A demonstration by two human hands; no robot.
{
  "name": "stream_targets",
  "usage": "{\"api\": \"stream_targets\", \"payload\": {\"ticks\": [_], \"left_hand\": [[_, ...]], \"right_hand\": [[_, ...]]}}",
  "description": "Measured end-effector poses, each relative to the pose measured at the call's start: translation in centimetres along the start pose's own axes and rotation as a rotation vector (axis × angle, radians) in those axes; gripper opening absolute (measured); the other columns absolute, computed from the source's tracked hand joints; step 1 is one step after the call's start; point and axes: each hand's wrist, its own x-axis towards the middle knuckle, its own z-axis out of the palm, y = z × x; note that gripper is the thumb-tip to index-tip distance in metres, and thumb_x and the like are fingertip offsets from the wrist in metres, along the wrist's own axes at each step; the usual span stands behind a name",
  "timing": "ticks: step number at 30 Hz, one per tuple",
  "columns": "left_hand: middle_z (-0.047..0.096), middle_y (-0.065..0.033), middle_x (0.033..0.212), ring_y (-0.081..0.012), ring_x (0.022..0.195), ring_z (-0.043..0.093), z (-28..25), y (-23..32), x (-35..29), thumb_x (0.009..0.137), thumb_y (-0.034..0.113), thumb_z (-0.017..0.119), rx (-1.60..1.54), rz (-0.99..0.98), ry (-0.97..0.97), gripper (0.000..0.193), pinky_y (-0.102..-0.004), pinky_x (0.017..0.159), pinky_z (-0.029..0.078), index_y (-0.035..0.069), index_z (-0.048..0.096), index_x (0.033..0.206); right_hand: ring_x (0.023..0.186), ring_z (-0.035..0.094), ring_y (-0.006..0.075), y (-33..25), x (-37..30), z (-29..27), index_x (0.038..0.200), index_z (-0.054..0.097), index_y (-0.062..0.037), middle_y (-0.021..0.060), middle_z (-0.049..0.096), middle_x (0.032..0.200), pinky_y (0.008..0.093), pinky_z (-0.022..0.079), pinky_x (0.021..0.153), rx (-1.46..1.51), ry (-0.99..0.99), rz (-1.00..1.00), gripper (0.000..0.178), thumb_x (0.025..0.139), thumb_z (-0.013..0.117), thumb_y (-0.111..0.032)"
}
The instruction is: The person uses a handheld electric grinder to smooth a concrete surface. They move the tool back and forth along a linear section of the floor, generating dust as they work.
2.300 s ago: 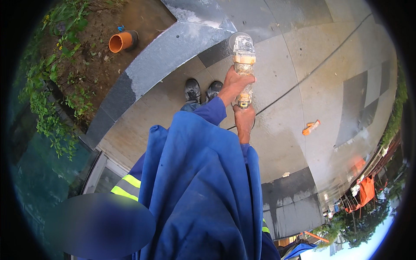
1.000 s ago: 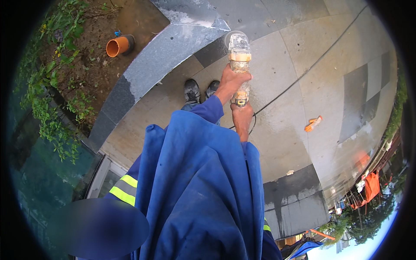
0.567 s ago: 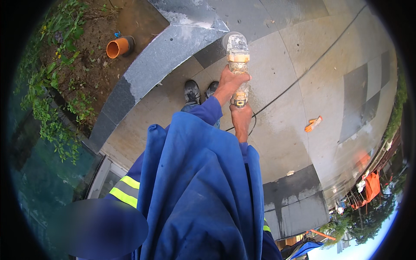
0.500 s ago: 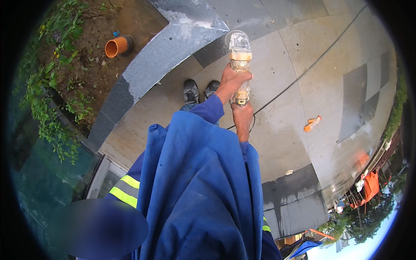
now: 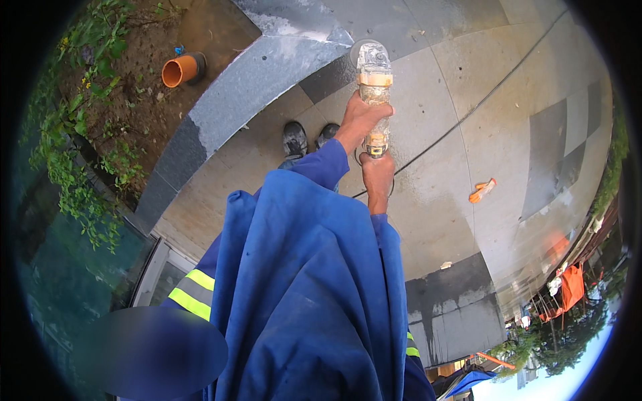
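A dusty, worn angle grinder [image 5: 374,80] is held out in front of me, its round disc [image 5: 358,48] at the far end beside the pointed tip of the grey stone slab edging [image 5: 267,67]. Whether the disc touches the stone, I cannot tell. Around the middle of the grinder's body wraps my left hand [image 5: 361,119]. Farther back, my right hand [image 5: 378,177] is closed on its rear end, where a dark power cable [image 5: 461,121] runs off to the right. Both palms are hidden.
Left of the slab lies a soil bed with an orange pipe [image 5: 180,71] and leafy plants [image 5: 87,194]. My shoes [image 5: 295,139] stand on the paving [image 5: 428,220]. An orange-and-white glove [image 5: 481,191] lies to the right. A blue cloth [image 5: 314,281] hangs in front of me.
The grinder and both hands have shifted slightly to the right and a little farther away. My grip on it is the same.
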Motion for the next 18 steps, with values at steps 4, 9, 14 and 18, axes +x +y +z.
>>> {"api": "stream_targets", "payload": {"ticks": [4,9,14,18], "left_hand": [[0.067,-0.0091,0.106,-0.0202,0.095,0.068,0.2,2.5,-0.3,0.076,0.010,0.084,-0.004,-0.043,0.039,0.053,-0.0392,0.082,0.057,0.001,0.060,0.123],[0.067,-0.0077,0.102,-0.0189,0.089,0.067,-0.9,2.4,-2.3,0.075,0.008,0.082,-0.058,-0.070,0.051,0.053,-0.0372,0.079,0.056,0.002,0.060,0.123],[0.068,-0.0098,0.105,-0.0210,0.093,0.068,-0.4,-0.1,-1.0,0.076,0.010,0.084,0.076,-0.013,0.042,0.056,-0.0393,0.081,0.058,0.001,0.061,0.125],[0.068,-0.0099,0.105,-0.0208,0.093,0.068,-0.2,1.6,0.1,0.076,0.011,0.084,-0.007,-0.035,0.014,0.054,-0.0391,0.081,0.058,0.001,0.061,0.124]], "right_hand": [[0.093,0.072,0.0461,-1.3,0.9,-0.3,0.107,0.071,0.0014,0.0258,0.075,0.095,0.0509,0.054,0.082,-0.052,0.001,-0.053,0.039,0.073,0.073,-0.016],[0.094,0.072,0.0462,0.0,-0.9,0.5,0.108,0.071,0.0013,0.0261,0.075,0.096,0.0513,0.054,0.082,-0.072,0.002,-0.042,0.039,0.074,0.073,-0.017],[0.084,0.072,0.0400,-0.1,-1.4,0.3,0.105,0.070,0.0035,0.0243,0.074,0.089,0.0468,0.054,0.078,-0.015,0.049,-0.024,0.035,0.075,0.072,-0.015],[0.094,0.071,0.0467,-0.8,0.8,-0.1,0.112,0.070,0.0007,0.0268,0.074,0.096,0.0522,0.054,0.083,-0.057,-0.019,-0.035,0.041,0.074,0.072,-0.016]]}}
